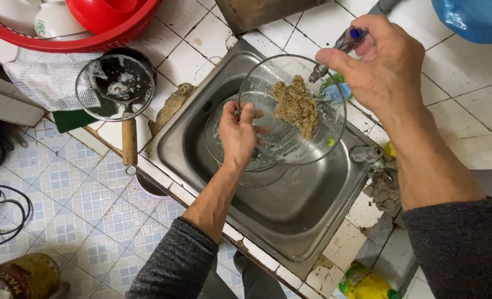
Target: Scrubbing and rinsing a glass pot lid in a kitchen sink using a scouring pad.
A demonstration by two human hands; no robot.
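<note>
red basket [113,39] cut off by top edge; white dishes inside only partly seen. blue bag [478,19] cropped at top right corner. tap handle [348,39] mostly hidden under right hand [387,63]. yellow bottle [368,285] cut by bottom edge. tin [22,277] cropped at bottom left. pan [121,80] contents unclear beneath smeared glass lid.

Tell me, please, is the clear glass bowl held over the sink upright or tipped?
Tipped: the clear glass bowl stands on edge in the left hand, its opening facing the camera.

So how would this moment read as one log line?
left hand: holds glass bowl over sink | right hand: on tap handle
</note>
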